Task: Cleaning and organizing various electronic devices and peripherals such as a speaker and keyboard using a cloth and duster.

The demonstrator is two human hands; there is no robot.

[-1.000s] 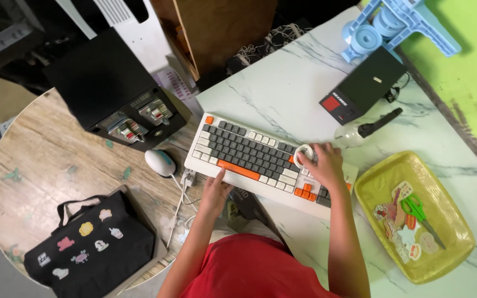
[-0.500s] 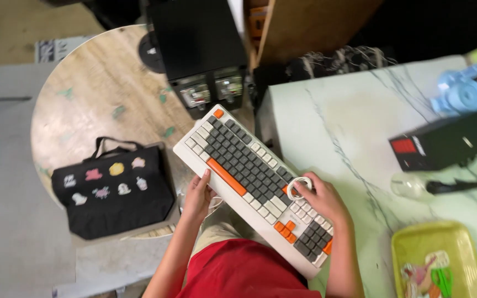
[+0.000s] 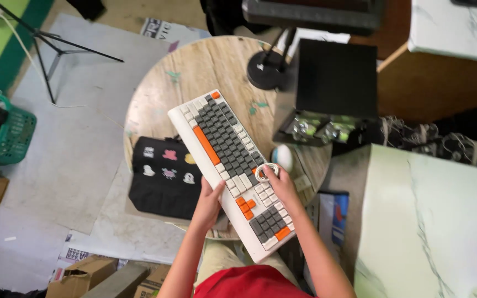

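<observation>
A: Keyboard (image 3: 233, 168), position?

B: Held in the air over the round wooden bench (image 3: 194, 72), both hands on it. Long axis runs on a diagonal, upper left to lower right in the head view. Far end points up-left, out over the bench top; near end sits close to the person's red shirt (image 3: 249, 284). Keys face up. The orange bar lies along the left long edge.

A: Left hand (image 3: 208, 204)?

B: On the left long edge, near the lower half. Thumb on top by the pale keys; the other fingers wrap under, hidden, so I cannot tell how they lie. The grip is closed on the edge.

A: Right hand (image 3: 280, 187)?

B: On the right long edge, roughly opposite. Fingers curled over the keys, touching a white ring (image 3: 265, 171) that rests on the keyboard top. Whether they pinch the ring or only press it, cannot tell.

A: Around it?

B: Black bag (image 3: 164, 179) with small patches lies under and left of the keyboard, on the bench edge. White mouse (image 3: 282, 157) just beside the right edge. Black box (image 3: 335, 83) and a black round stand base (image 3: 266, 74) further back on the bench. White marble bench (image 3: 432, 221) lower right, well apart. Green basket (image 3: 6, 135) far left on the floor; cardboard boxes (image 3: 84, 276) near the bottom.
</observation>
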